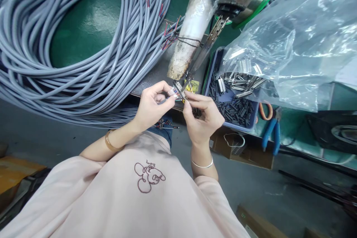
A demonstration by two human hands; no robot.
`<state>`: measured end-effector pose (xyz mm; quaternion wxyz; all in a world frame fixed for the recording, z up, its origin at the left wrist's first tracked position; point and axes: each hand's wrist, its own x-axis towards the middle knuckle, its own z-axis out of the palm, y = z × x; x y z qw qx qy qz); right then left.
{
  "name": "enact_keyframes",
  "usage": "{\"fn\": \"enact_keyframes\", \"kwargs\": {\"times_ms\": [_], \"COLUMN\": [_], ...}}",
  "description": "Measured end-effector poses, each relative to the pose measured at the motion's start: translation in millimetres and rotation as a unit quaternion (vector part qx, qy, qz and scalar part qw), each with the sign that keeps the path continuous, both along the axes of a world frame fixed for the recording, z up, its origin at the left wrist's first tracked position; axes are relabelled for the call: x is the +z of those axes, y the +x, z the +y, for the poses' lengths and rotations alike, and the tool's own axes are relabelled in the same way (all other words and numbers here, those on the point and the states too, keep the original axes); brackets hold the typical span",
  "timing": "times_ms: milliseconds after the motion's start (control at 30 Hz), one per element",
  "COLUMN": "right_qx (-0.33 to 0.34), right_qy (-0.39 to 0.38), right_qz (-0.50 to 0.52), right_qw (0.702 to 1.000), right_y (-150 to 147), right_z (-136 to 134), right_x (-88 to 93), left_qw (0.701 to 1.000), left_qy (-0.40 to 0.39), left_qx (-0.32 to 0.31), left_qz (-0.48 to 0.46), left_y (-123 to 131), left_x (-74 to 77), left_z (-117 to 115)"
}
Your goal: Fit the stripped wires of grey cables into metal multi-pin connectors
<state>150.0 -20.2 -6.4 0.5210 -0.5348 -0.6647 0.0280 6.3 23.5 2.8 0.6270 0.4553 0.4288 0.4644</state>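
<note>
My left hand (154, 104) is closed in a pinch on thin coloured wires at the left side of a small multi-pin connector (180, 88). My right hand (203, 115) grips the connector's lower right end between thumb and fingers. Just above, a soldering iron (205, 46) slants down, its tip at or very near the connector; whether they touch is hard to tell. A whitish, dirt-stained tube (186, 44) hangs beside the iron. Behind the fingers lies a small yellow piece (192, 86), partly hidden.
Grey cables (92, 63) with stripped coloured ends cover the left of the green bench. On the right, a blue tray (242, 124) holds metal connectors (245, 80) and short black tubes (237, 109) beneath a clear plastic bag (290, 41). Blue-handled pliers (272, 132) lie at the bench edge.
</note>
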Motion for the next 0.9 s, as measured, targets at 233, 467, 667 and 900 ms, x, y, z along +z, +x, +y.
{"fn": "enact_keyframes", "kwargs": {"times_ms": [233, 467, 667, 900], "right_qx": [-0.026, -0.004, -0.025, -0.034], "right_qy": [0.004, 0.035, 0.04, -0.038], "right_qz": [-0.042, -0.104, -0.119, 0.03], "right_qw": [0.999, 0.994, 0.992, 0.998], "right_y": [-0.7, 2.7, 2.0, -3.1], "right_z": [2.7, 0.2, -3.9, -10.2], "right_x": [4.0, 3.7, -1.4, -0.2], "left_qw": [1.0, 1.0, 0.998, 0.997], "left_qy": [0.013, -0.005, -0.028, -0.029], "left_qx": [0.003, -0.027, -0.052, -0.067], "left_qz": [0.009, 0.011, -0.003, -0.031], "left_y": [1.7, -1.9, -5.3, -10.0], "left_x": [3.7, 5.4, 3.9, 0.7], "left_z": [1.5, 3.2, -0.8, -14.2]}}
